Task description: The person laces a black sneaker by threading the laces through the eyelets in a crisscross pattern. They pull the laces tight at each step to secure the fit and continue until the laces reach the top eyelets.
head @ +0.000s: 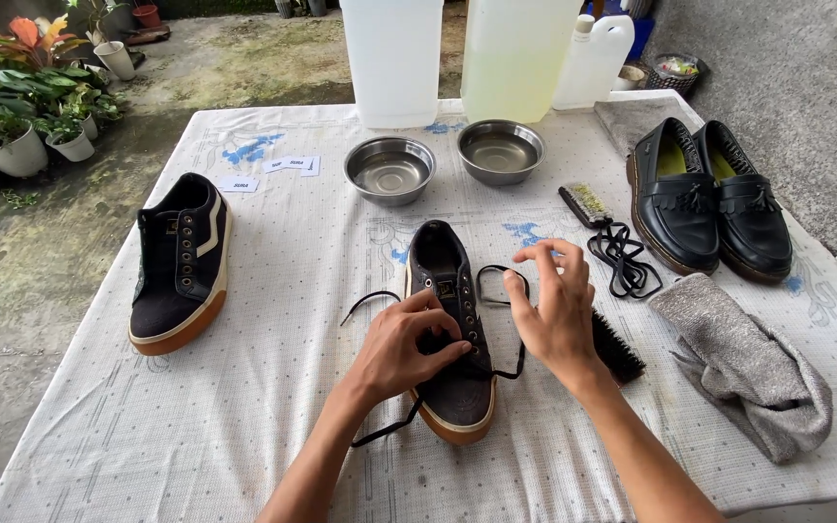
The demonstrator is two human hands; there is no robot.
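A black sneaker with a tan sole (449, 320) lies in the middle of the table, toe toward me. My left hand (407, 347) rests on its eyelet rows, fingers pinched at the black lace (496, 291). My right hand (552, 308) is raised just right of the shoe, thumb and forefinger gripping a loop of that same lace. The lace's loose ends trail off both sides of the shoe. The matching sneaker (180, 261), without a lace, sits at the left.
Two steel bowls (389, 170) (500, 151) stand behind the shoe, with plastic jugs (391, 58) beyond. A pair of black loafers (709, 199), a loose black lace (624, 257), two brushes (584, 204) (616, 349) and a grey cloth (743, 363) lie at the right. Potted plants (21, 107) stand on the ground at left.
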